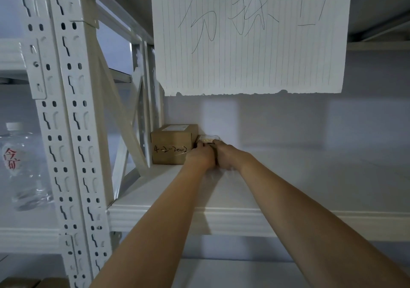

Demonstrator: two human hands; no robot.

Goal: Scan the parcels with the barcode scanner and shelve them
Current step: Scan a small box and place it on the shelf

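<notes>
A brown cardboard parcel (170, 145) marked "4-2-2002" stands at the back left of the white shelf (310, 176), against the wall. Right beside it sits a small parcel (208, 138), mostly hidden behind my hands; only its pale top shows. My left hand (200, 156) and my right hand (226, 156) reach deep into the shelf, side by side, and both hold this small parcel with fingers curled on it. No barcode scanner is in view.
A lined paper sign (250, 34) with handwritten characters hangs from the shelf above. White perforated uprights (66, 121) stand at the left. A clear plastic water bottle (22, 168) sits on the neighbouring shelf. Brown boxes (26, 283) show at the bottom left.
</notes>
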